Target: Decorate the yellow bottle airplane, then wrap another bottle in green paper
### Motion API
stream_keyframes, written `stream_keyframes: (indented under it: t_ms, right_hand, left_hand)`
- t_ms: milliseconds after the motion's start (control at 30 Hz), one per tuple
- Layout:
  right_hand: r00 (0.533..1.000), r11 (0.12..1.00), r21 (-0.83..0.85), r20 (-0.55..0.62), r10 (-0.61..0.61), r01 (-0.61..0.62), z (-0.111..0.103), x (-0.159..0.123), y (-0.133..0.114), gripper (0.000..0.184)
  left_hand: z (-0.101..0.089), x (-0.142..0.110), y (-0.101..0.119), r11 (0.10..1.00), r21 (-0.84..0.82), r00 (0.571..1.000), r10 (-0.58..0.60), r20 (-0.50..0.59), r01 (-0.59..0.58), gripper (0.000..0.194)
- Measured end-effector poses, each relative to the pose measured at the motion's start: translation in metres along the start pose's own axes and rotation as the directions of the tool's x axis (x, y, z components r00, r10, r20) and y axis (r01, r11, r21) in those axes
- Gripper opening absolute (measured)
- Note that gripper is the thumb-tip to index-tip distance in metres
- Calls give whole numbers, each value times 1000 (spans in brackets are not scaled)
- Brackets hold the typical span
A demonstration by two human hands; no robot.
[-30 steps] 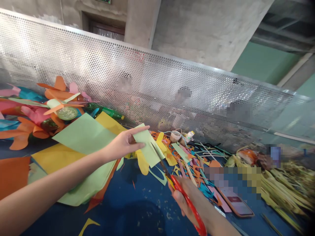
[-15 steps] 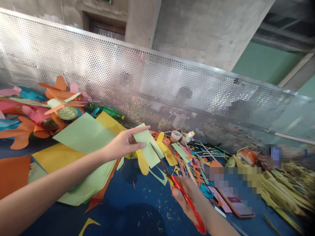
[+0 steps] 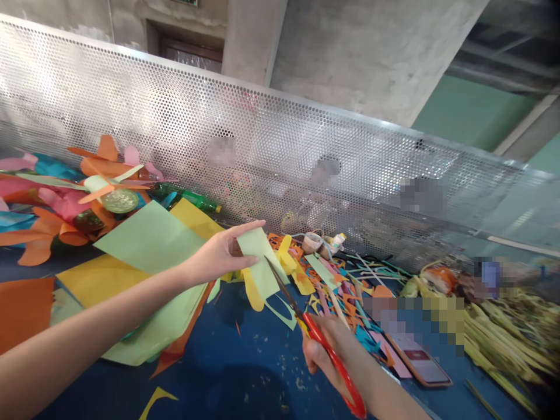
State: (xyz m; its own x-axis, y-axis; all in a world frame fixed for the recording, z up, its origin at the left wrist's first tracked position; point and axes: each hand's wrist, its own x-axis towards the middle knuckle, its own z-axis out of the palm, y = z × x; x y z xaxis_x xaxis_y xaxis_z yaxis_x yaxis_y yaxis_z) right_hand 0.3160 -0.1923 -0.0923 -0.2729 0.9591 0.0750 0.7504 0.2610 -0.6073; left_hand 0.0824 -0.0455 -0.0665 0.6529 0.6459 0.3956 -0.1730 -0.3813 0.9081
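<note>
My left hand [image 3: 221, 255] pinches a small light green paper piece [image 3: 261, 262] and holds it up over the blue table [image 3: 245, 367]. My right hand [image 3: 335, 356] grips red-handled scissors [image 3: 326, 350]. Their dark blades [image 3: 280, 283] reach up along the right edge of the green piece. A yellow paper scrap [image 3: 252, 290] lies just below the held piece.
Large green [image 3: 149, 239], yellow and orange sheets lie at left with paper flowers [image 3: 91, 192] and a green bottle [image 3: 192, 200]. Coloured scraps [image 3: 341, 286], a tape roll [image 3: 311, 242], a phone [image 3: 420, 364] and a pile of green strips [image 3: 503, 338] lie at right. A perforated metal screen [image 3: 262, 140] stands behind.
The scissors have pushed further up into the green piece, whose right part now looks narrower. My left hand has barely moved.
</note>
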Motion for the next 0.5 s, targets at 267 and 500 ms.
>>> stream_keyframes:
  t_ms: [267,500]
  right_hand:
    - [999,995,94,39,5,-9,6,-1,-9,67]
    - [1000,996,87,15,-7,6,7,-7,-24,66]
  left_hand:
    - [12,-4,-2,997,-61,996,-40,74,44,71]
    - [28,-12,6,986,-144,988,-66,137,85,72]
